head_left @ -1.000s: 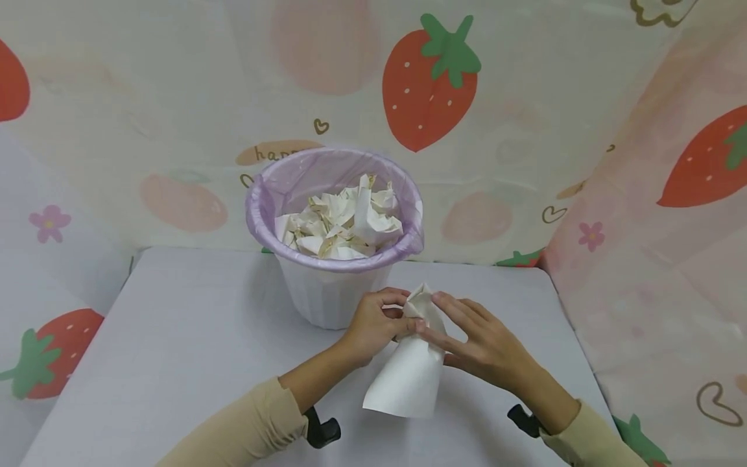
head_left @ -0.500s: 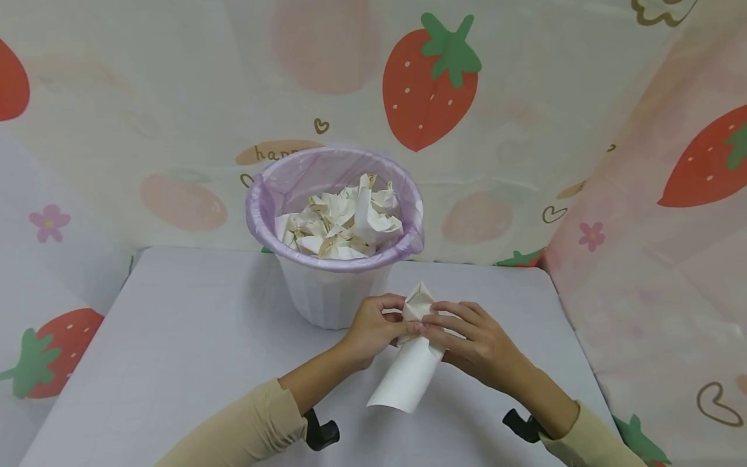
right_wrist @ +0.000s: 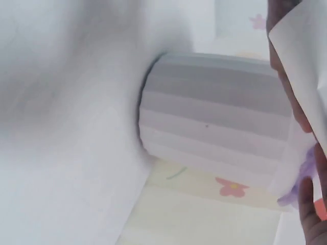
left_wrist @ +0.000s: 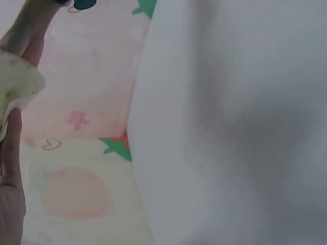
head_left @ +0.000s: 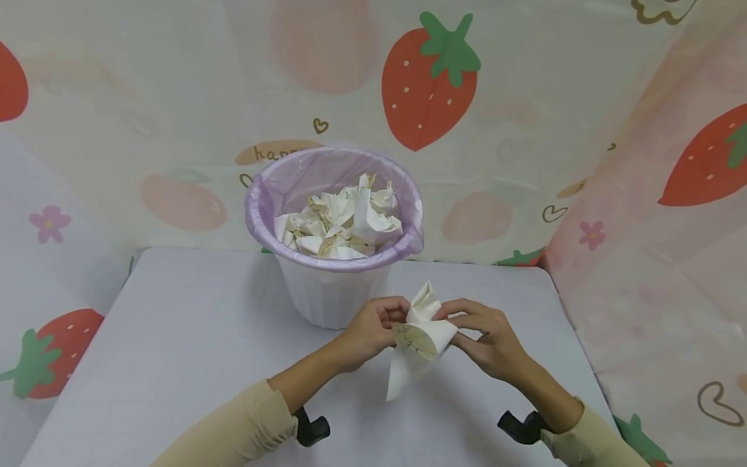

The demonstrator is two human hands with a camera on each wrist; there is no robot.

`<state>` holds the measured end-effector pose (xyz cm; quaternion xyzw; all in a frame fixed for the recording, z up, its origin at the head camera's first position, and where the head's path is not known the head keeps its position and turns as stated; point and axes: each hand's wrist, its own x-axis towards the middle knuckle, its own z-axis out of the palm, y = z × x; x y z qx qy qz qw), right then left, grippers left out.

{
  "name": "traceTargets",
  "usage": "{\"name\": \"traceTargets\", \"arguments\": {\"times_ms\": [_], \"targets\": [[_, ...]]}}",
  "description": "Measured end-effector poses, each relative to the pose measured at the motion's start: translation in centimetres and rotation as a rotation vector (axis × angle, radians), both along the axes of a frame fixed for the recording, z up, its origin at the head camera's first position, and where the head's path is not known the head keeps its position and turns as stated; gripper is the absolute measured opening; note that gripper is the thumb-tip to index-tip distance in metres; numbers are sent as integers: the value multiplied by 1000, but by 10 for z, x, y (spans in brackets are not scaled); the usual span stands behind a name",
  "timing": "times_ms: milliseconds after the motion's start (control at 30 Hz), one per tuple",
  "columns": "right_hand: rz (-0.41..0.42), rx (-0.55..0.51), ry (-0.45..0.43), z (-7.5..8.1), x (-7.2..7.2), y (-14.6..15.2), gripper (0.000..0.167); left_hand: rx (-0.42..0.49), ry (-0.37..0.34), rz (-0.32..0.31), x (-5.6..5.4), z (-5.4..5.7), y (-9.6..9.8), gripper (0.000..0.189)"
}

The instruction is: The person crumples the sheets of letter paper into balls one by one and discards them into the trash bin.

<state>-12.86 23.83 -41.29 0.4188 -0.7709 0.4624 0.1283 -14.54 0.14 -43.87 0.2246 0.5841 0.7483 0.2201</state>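
In the head view a white sheet of paper (head_left: 441, 334), bent and creased, is held above the table in front of the bin. A twisted tip sticks up at its top, a curled flap shows a yellowish, marked inner face, and a loose tail hangs below. My left hand (head_left: 373, 331) pinches its left edge with curled fingers. On the opposite side my right hand (head_left: 489, 338) grips the edge between thumb and fingers. The left wrist view catches part of the paper (left_wrist: 20, 81) at its left border; in the right wrist view a white panel of the paper (right_wrist: 301, 48) shows.
Behind the hands stands a white ribbed bin (head_left: 327, 295) with a purple liner (head_left: 262, 217) folded over its rim. Crumpled white paper pieces (head_left: 344, 224) fill it. The white table (head_left: 192, 337) meets strawberry-patterned cloth (head_left: 525, 155) at the back and sides.
The paper's long lower part has folded upward into a curled flap, baring its yellowish inside. My right hand has shifted its fingers to the paper's right edge; the left hand has moved slightly left.
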Motion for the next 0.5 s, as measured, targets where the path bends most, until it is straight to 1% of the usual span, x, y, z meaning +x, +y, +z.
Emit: {"name": "traceTargets", "arguments": {"times_ms": [33, 100, 167, 267, 333, 400, 433, 500], "targets": [[5, -19, -38, 0, 0, 2, 12, -6, 35, -33, 0, 2, -2, 25], [6, -39, -104, 1, 0, 5, 24, -13, 102, -102, 1, 8, -7, 31], [7, -46, -151, 2, 0, 7, 31, -5, 157, -172, 0, 12, -11, 38], [20, -57, -201, 3, 0, 9, 31, 17, 187, -269, 0, 16, -15, 49], [28, -78, -235, 4, -1, 10, 29, 6, 199, -311, 0, 18, -17, 59], [22, -96, -263, 5, -2, 10, 28, -29, 227, -325, 0, 19, -17, 70], [16, -103, -281, 5, -2, 10, 27, -57, 258, -318, 1, 19, -17, 75], [-4, -112, -310, 5, -3, 9, 26, -119, 333, -282, 2, 19, -16, 82]]}}
